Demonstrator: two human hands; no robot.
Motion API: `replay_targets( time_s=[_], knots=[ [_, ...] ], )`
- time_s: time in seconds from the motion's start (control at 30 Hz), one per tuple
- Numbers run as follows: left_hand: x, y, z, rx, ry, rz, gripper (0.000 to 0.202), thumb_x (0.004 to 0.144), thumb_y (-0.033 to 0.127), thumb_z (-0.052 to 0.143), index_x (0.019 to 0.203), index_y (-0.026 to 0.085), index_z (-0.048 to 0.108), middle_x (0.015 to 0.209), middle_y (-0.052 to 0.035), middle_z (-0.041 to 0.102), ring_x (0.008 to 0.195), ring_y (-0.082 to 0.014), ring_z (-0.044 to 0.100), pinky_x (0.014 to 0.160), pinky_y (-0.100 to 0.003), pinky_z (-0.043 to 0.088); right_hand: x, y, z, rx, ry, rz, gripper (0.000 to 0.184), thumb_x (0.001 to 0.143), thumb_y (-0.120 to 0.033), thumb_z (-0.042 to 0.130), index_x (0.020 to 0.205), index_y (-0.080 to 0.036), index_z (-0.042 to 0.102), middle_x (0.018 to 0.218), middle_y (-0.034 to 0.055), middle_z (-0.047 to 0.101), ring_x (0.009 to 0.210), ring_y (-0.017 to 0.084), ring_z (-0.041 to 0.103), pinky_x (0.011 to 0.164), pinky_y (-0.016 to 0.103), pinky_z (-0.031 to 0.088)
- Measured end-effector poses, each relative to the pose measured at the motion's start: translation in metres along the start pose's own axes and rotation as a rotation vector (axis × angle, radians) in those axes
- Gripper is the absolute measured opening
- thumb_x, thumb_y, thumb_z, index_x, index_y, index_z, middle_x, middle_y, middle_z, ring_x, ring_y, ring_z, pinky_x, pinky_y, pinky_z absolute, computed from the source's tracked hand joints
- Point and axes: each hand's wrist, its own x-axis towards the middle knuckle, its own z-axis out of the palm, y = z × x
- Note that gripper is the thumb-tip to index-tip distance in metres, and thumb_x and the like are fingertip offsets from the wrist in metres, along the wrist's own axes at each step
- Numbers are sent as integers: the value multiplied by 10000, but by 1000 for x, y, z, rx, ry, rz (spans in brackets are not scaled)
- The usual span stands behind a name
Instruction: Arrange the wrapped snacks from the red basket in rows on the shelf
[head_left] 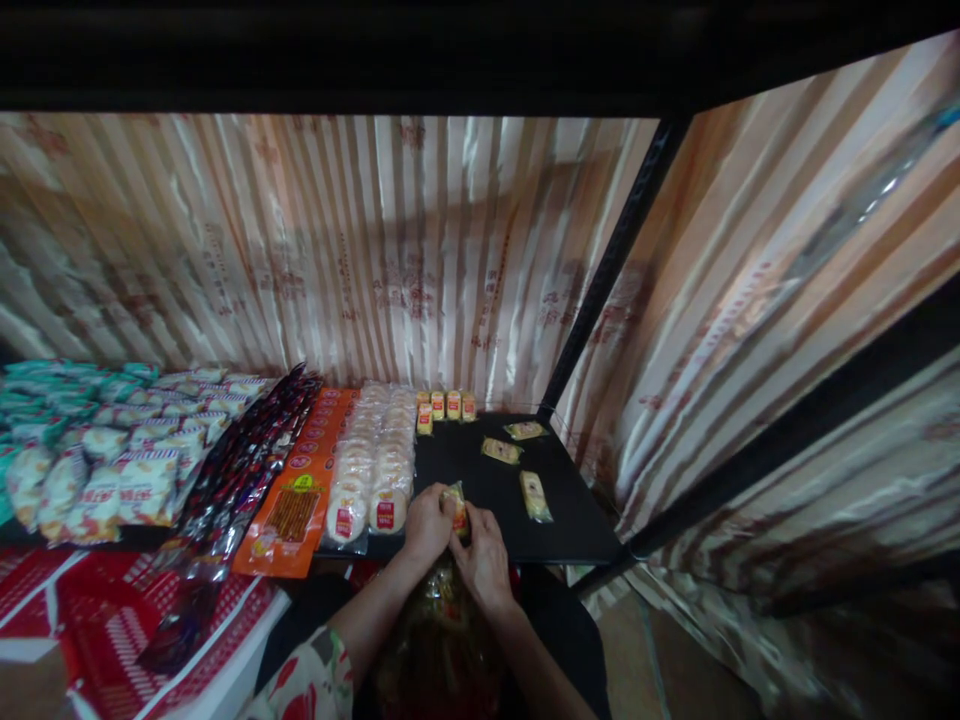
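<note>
Between both hands is a small yellow wrapped snack pack (456, 508), held above the front edge of a black shelf (480, 510). My left hand (429, 525) closes on its left side, and my right hand (482, 560) grips it from the right. Three similar snack packs lie loose on the shelf to the right, one of them a yellow pack (535, 497) nearest me. Several more stand grouped at the back, among them a yellow pack (454, 405). Below my hands, a shiny clear bag (442, 610) sits in the dark area at my lap, its contents hard to make out.
Left of my hands lie rows of round white wrapped crackers (386, 470), an orange snack bag (300, 500), dark shiny packets (240, 450) and white and green bags (146, 480). A red basket (142, 620) stands lower left. Black posts (611, 270) and striped sheeting (375, 250) surround the shelf.
</note>
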Motion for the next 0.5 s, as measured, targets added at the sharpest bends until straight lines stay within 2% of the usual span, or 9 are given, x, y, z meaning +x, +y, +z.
replay_targets(
  time_s=[0.13,0.27,0.4,0.5],
  knots=[
    [13,1,3,-4,8,-39,230,822,249,378,921,183,576,902,-42,645,840,-140,582,773,-232,403,18,5,7,-46,2,2,364,734,-215,468,1079,-128,547,946,95,557,899,211,529,814,303,449],
    [26,2,10,-44,32,-83,257,821,227,377,995,172,558,992,-60,634,932,-147,566,839,-233,385,36,9,15,-75,17,16,417,721,-177,452,1127,-110,520,941,102,577,923,215,528,823,296,438],
    [41,1,18,-102,34,-149,327,805,190,403,1110,143,509,1087,-86,604,1002,-142,543,878,-219,373,53,13,24,-92,66,35,420,751,-206,432,1158,-115,480,997,114,592,966,223,524,846,316,422],
    [51,3,19,-116,35,-167,325,811,192,388,1104,140,518,1110,-96,591,1014,-155,539,892,-233,370,66,15,30,-85,56,65,377,774,-234,419,1131,-131,480,1002,111,593,975,220,528,851,318,416]
  ],
)
